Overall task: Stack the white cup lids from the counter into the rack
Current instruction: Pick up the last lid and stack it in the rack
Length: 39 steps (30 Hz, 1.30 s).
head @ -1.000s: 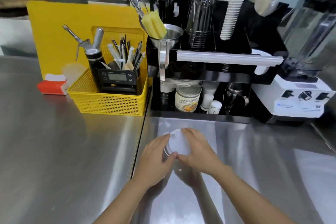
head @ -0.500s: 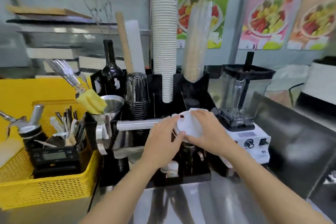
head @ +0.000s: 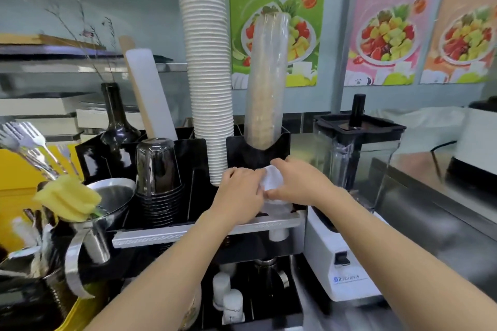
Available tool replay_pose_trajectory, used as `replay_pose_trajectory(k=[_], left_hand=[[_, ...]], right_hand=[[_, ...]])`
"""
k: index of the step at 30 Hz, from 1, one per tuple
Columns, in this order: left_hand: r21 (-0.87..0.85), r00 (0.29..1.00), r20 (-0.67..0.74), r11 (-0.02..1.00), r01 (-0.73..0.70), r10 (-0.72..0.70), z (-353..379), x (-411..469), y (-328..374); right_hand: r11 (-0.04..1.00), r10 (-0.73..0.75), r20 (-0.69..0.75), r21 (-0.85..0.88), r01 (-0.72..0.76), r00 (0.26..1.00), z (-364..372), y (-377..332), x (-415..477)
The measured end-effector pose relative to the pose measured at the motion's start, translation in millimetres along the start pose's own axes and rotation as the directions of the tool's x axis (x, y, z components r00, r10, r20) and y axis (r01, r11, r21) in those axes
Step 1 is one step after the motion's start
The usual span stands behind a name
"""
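Note:
A stack of white cup lids (head: 273, 183) is pinched between my left hand (head: 239, 196) and my right hand (head: 298, 183). Both hands hold it over the front right compartment of the black rack (head: 285, 142), just below the tall sleeve of clear cups (head: 265, 80). My fingers cover most of the lids, so only a white patch shows. Whether the lids touch the compartment floor is hidden.
A tall stack of white paper cups (head: 207, 70) stands in the rack left of my hands, with black cups (head: 157, 169) further left. A blender (head: 355, 158) sits close on the right. A metal funnel with a yellow sponge (head: 67, 199) and a yellow basket are at the left.
Both hands lifted the lids off the steel counter and carried them up and forward to the rack's front right compartment. My view rose from the counter to the rack.

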<state>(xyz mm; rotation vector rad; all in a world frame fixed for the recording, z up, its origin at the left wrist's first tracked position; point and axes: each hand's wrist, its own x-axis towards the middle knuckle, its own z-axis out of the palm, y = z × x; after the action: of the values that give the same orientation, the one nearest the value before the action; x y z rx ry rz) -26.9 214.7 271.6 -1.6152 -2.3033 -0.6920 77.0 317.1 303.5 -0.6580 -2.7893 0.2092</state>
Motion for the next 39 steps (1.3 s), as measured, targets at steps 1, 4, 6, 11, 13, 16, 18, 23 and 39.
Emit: replay_pose_trajectory(k=[1,4,6,11,13,16,18,23,39], left_hand=[[0.037,1.0,0.025,0.999,-0.008,0.007,2,2,-3],[0.048,0.999,0.037,0.999,-0.001,-0.001,4,6,-11],[0.05,0.999,0.043,0.999,-0.01,0.008,5,7,-17],[0.159,0.985,0.149,0.981,-0.113,0.09,16,2,-22],[0.19,0.979,0.167,0.97,-0.149,0.117,19,2,-22],[0.212,0.972,0.19,0.961,-0.179,0.14,20,3,-21],[0.207,0.968,0.207,0.96,-0.187,0.144,20,3,-22],[0.22,0.956,0.253,0.953,-0.209,0.152,19,2,-23],[0.18,0.961,0.187,0.955,-0.236,0.202,20,-2,-25]], right_hand=[[0.999,-0.018,0.017,-0.039,0.019,1.0,0,-1,3],[0.995,-0.043,0.068,-0.084,0.049,0.997,1,-3,11],[0.996,-0.024,0.123,-0.086,0.035,0.992,5,-4,14],[0.972,0.002,0.248,-0.226,0.056,0.969,17,-8,17],[0.964,0.017,0.3,-0.259,0.065,0.954,19,-10,20],[0.959,0.051,0.377,-0.277,0.06,0.925,19,-13,26],[0.958,0.091,0.443,-0.283,0.043,0.892,19,-16,30],[0.959,0.149,0.571,-0.284,0.023,0.808,16,-22,38],[0.988,0.057,0.613,-0.151,0.046,0.788,13,-8,45]])
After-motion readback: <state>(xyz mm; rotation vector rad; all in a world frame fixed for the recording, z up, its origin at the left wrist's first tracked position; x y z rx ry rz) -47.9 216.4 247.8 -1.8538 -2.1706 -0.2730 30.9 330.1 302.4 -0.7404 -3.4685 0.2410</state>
